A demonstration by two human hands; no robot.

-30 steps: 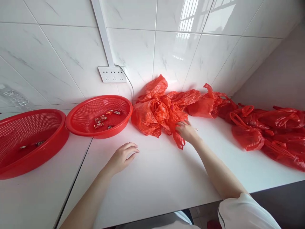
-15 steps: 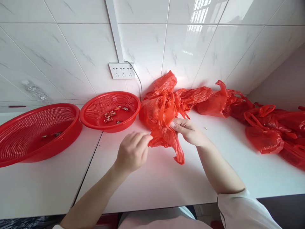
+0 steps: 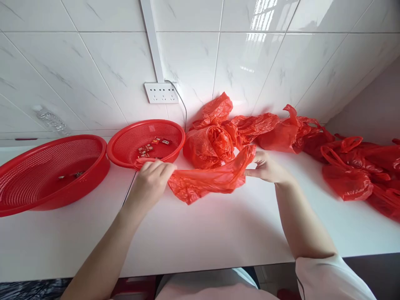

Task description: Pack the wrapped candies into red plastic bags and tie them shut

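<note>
A red plastic bag [image 3: 209, 180] is stretched sideways just above the white counter [image 3: 218, 233]. My left hand [image 3: 150, 185] pinches its left end, close to the smaller red basket [image 3: 125, 146]. My right hand [image 3: 268, 168] pinches its right end. Behind the stretched bag lies a crumpled heap of red bags [image 3: 215, 133] against the tiled wall.
The smaller basket holds several small wrapped sweets [image 3: 151, 146]. A larger red basket [image 3: 34, 196] stands at the left with a few sweets in it. More red bags [image 3: 353, 171] trail along the counter to the right. A wall socket [image 3: 161, 92] with a cable sits above.
My right hand pulled one bag out of the heap. My left hand rose from the counter and gripped it. Both hands then drew apart, stretching the bag flat.
</note>
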